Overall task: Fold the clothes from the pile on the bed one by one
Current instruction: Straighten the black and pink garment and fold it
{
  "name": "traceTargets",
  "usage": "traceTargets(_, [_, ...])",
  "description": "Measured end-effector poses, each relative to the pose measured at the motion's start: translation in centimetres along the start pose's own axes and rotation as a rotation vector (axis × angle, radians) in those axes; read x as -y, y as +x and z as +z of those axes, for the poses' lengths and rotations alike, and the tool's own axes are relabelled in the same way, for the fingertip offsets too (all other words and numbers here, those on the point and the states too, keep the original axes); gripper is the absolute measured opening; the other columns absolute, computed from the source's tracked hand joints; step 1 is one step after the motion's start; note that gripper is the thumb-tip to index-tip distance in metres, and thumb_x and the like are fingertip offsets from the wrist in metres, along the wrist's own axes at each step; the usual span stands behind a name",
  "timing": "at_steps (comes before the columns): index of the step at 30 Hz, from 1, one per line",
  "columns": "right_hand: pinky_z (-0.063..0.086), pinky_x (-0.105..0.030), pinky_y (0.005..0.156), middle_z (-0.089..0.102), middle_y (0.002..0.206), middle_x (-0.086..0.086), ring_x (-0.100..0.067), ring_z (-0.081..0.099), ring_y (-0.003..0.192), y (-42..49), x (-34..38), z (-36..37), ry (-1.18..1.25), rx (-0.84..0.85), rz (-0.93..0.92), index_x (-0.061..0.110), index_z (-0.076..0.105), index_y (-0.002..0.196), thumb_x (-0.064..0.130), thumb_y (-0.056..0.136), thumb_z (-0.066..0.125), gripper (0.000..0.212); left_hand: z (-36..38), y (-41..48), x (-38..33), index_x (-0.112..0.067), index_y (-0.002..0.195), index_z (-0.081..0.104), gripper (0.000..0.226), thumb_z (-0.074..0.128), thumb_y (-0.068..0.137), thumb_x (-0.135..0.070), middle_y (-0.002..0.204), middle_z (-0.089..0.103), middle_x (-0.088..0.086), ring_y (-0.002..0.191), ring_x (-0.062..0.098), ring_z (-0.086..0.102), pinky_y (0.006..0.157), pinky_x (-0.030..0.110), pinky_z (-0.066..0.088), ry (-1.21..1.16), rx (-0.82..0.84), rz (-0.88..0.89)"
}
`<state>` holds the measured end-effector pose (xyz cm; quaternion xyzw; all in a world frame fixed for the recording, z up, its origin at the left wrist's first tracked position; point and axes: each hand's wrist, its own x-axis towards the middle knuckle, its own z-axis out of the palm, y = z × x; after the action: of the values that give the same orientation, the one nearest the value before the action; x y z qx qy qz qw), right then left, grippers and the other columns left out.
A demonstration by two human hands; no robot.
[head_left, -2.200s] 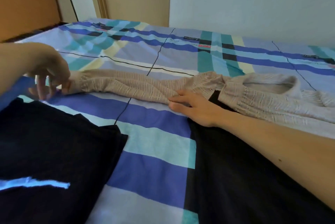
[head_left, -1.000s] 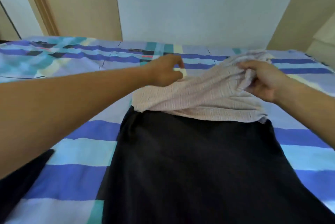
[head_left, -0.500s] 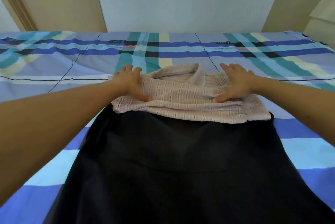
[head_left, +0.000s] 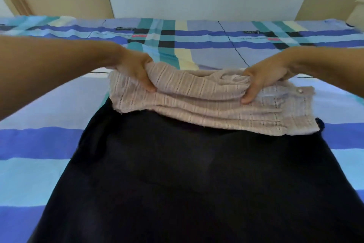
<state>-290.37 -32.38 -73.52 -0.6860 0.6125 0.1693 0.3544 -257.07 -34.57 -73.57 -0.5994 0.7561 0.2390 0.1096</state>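
- While both hands are working at the far edge of the beige knit top (head_left: 206, 103), as the head view shows it, that top is lying across the upper end of a black garment (head_left: 177, 183), which is spreading down the checked bed (head_left: 39, 105) toward the person.
- The left hand (head_left: 136, 71) is gripping the top's left end, its fingers (head_left: 146, 83) curling round the rolled far edge, with the thumb pressing on the upper face.
- The right hand (head_left: 264, 79) is pinching the bunched fabric at the right end in much the same way, thumb on top; the other fingers are tucking beneath, where I cannot see them.
- To my eye the person is bringing the far edge over toward the near hem, so the two hands should be travelling together and level, or the fold is going askew.
- The right side is looking lumpier than the left, so flattening that bunch before pressing down seems worthwhile.
- A small button (head_left: 300, 90) is sitting on the flap just right of the right hand; lining that flap up is probably giving a squarer packet.
- The black garment underneath is at risk of dragging along, so lifting rather than sliding seems wiser.
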Motion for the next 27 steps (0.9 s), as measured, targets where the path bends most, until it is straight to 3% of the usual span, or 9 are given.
traceTargets(2, [0.048,-0.037,0.090,0.067,0.109,-0.013,-0.029,0.062,0.098,0.4,1.0,-2.2,-0.118,-0.338,0.049,0.008,0.060,0.095,0.026,0.087,0.075,0.024,-2.1,1.2,-0.9,-0.010,0.120,0.062,0.052,0.083,0.078,-0.033,0.117,0.064,0.011,0.109,0.034,0.059,0.097,0.042,0.047,0.132,-0.337,-0.098])
traceTargets(5, [0.049,-0.045,0.086,0.059,0.114,-0.033,-0.046,0.060,0.103,0.4,4.1,-7.2,-0.134,-0.995,-0.031,0.002,0.056,0.098,0.031,0.071,0.057,0.039,-7.4,1.8,-3.4,-0.004,0.116,0.063,0.042,0.074,0.080,-0.023,0.115,0.061,0.023,0.108,0.045,0.061,0.091,0.048,0.050,0.235,-0.840,-0.177])
traceTargets(7, [0.049,-0.048,0.088,0.057,0.115,-0.036,-0.051,0.059,0.106,0.0,5.5,-10.1,-0.108,-1.151,-0.083,-0.002,0.057,0.105,0.026,0.066,0.051,0.048,-10.5,1.3,-4.6,-0.004,0.109,0.062,0.034,0.071,0.079,-0.018,0.105,0.060,0.024,0.103,0.048,0.061,0.088,0.052,0.050,0.268,-0.952,-0.155])
traceTargets(11, [0.047,-0.046,0.078,0.058,0.103,-0.034,-0.050,0.060,0.100,-1.6,4.2,-10.9,-0.111,-1.207,-0.115,0.002,0.056,0.092,0.027,0.067,0.049,0.036,-11.8,-1.0,-3.4,-0.006,0.099,0.062,0.021,0.064,0.080,-0.014,0.090,0.057,0.018,0.094,0.046,0.062,0.080,0.049,0.050,0.306,-0.971,-0.069])
traceTargets(16, [0.041,-0.040,0.074,0.063,0.099,-0.025,-0.043,0.059,0.092,-5.3,0.4,-2.8,-0.160,-1.253,-0.393,0.003,0.058,0.093,0.017,0.087,0.050,0.017,-4.8,-7.8,-1.1,-0.017,0.083,0.056,0.024,0.058,0.077,-0.039,0.083,0.063,0.013,0.084,0.040,0.062,0.075,0.041,0.045,0.179,-0.975,0.273])
traceTargets(20, [0.026,-0.030,0.069,0.054,0.092,-0.004,-0.032,0.053,0.089,-11.5,-2.5,7.9,-0.315,-0.977,-0.623,0.013,0.055,0.100,0.033,0.086,0.056,0.025,4.6,-17.0,-0.8,-0.017,0.083,0.055,0.024,0.057,0.084,-0.041,0.074,0.053,0.003,0.072,0.034,0.056,0.072,0.043,0.036,0.378,-0.828,0.539])
traceTargets(23, [0.043,-0.037,0.084,0.056,0.110,0.002,-0.019,0.054,0.101,-15.4,-5.1,15.0,-0.336,-0.631,-0.525,0.020,0.054,0.122,0.055,0.074,0.071,0.061,10.5,-22.8,-1.2,-0.035,0.095,0.057,0.045,0.059,0.067,-0.070,0.089,0.053,-0.011,0.086,0.017,0.058,0.084,0.043,0.039,0.385,-0.356,0.392])
traceTargets(25, [0.041,-0.043,0.104,0.049,0.131,-0.002,-0.017,0.047,0.119,-17.7,-7.0,18.0,-0.185,-0.609,-0.360,0.021,0.039,0.146,0.072,0.075,0.065,0.091,12.6,-25.8,-0.9,-0.050,0.109,0.053,0.059,0.069,0.059,-0.079,0.109,0.054,-0.023,0.099,-0.002,0.055,0.094,0.034,0.043,0.164,-0.066,0.245])
traceTargets(27, [0.040,-0.045,0.107,0.042,0.141,-0.009,-0.023,0.045,0.128,-19.7,-8.3,19.6,0.147,-0.703,-0.157,0.020,0.031,0.152,0.074,0.069,0.062,0.104,13.8,-27.3,0.6,-0.051,0.111,0.056,0.050,0.080,0.068,-0.057,0.117,0.056,-0.021,0.101,0.001,0.057,0.096,0.028,0.044,-0.133,-0.229,0.181])
